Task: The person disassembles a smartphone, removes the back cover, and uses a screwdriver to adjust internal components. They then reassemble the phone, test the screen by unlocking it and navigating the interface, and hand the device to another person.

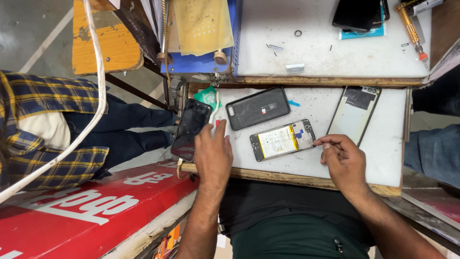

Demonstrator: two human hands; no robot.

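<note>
Even, bright overhead light is recorded; shadows are kept soft and short. Mild glare is seen on the dark phone screen (190,129) (left edge of the white worktop (383,144)). Focus is sharp centrally; slight wide-angle stretching is noted at the borders.

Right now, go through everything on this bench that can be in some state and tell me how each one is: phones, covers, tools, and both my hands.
Opened phone: back off, battery showing, lying flat.
Black back cover: off, lying inside up.
Dark phone: screen dark, propped at the bench's left edge.
Clear back panel: detached, lying flat.
Screwdriver: lying unused on the far bench.
Left hand: open, fingers beside the dark phone.
Right hand: fingertips pinched at the opened phone's edge.
</note>
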